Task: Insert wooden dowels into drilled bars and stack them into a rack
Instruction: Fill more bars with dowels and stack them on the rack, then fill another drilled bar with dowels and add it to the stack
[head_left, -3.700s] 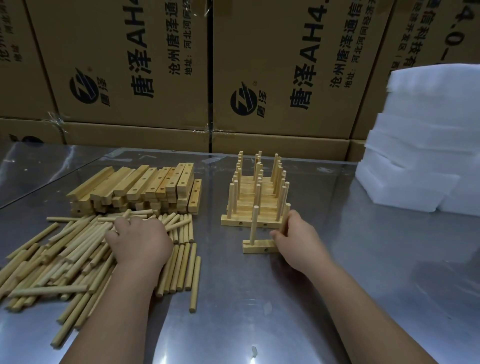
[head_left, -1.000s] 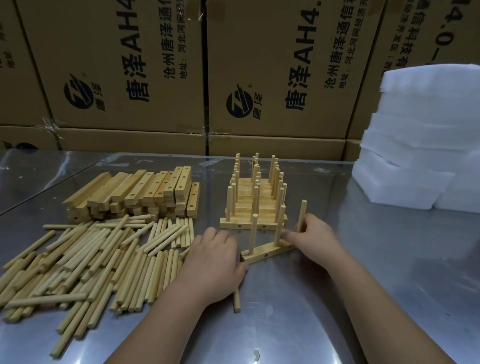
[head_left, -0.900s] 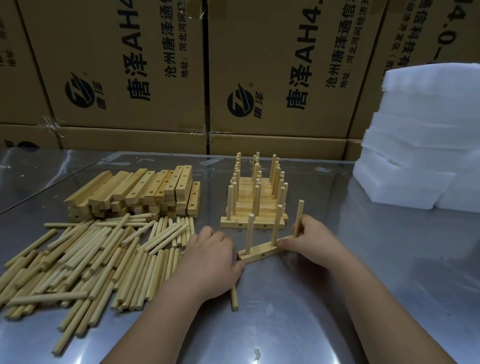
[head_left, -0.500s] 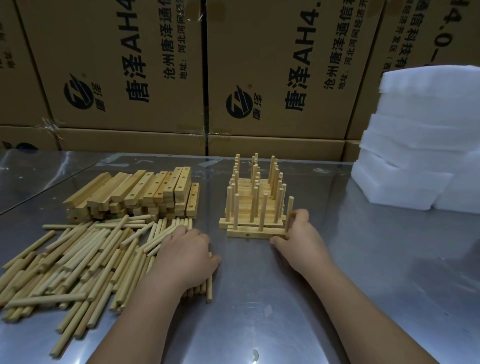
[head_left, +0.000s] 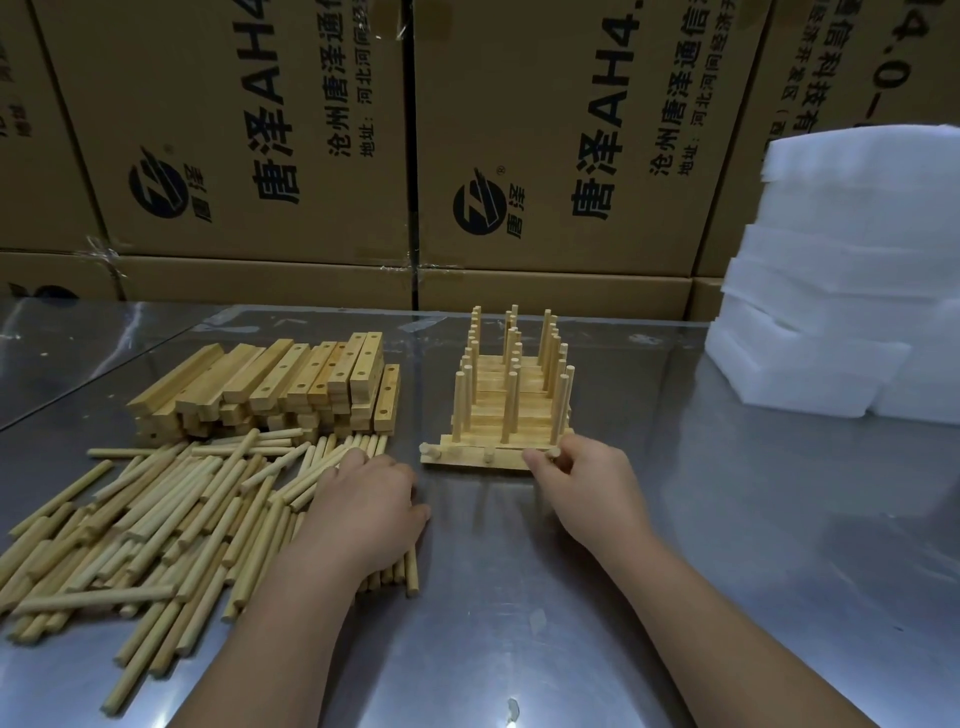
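A rack (head_left: 511, 400) of stacked bars with upright dowels stands mid-table. Against its front lies a drilled bar (head_left: 475, 461) fitted with three dowels, tipped so the dowel ends point toward me. My right hand (head_left: 587, 488) pinches the right end of this bar, thumb and fingers around its right dowel. My left hand (head_left: 363, 512) lies palm down on the right edge of the loose dowel pile (head_left: 156, 519), fingers curled over several dowels. A pile of drilled bars (head_left: 280, 384) sits behind the dowels.
Large cardboard boxes (head_left: 249, 140) wall off the back of the steel table (head_left: 519, 597). A stack of white foam sheets (head_left: 852, 291) stands at the right. A small scrap (head_left: 513, 707) lies near the front edge.
My right hand carried the three-dowel bar from the open table to the rack's front and tipped it over. My left hand moved back from the bar onto the dowel pile.
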